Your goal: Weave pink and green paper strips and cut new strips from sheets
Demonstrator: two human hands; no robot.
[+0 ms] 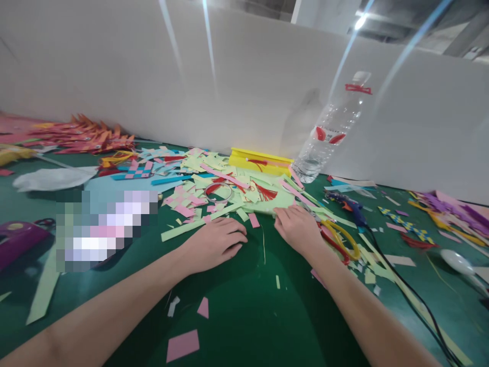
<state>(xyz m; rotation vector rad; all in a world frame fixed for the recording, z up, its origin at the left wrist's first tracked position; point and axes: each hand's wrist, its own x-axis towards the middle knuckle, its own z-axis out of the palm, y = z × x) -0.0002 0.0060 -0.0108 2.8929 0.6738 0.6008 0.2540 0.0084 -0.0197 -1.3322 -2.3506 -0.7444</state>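
Note:
My left hand (217, 242) rests low over the green tabletop (252, 316), its fingers loosely bent and apart with nothing between them. Just behind it lie a pale green paper strip (198, 224) and a small pink paper piece (254, 220). My right hand (298, 228) is at the near edge of a pale green paper sheet (263, 203), its fingers spread and bent downward; whether they touch the sheet I cannot tell. Scissors with yellow and red handles (346, 239) lie beside my right wrist. A red tassel (265, 192) and a clear tape roll (218, 192) sit among the scraps.
A plastic bottle (330, 135) leans on the white partition (171, 76). To the right lie a blue glue gun (349, 206) with a black cord and a white spoon (458, 262). A folded yellow paper (260, 162), orange paper shapes (87, 135) and a purple tool (23, 239) are around.

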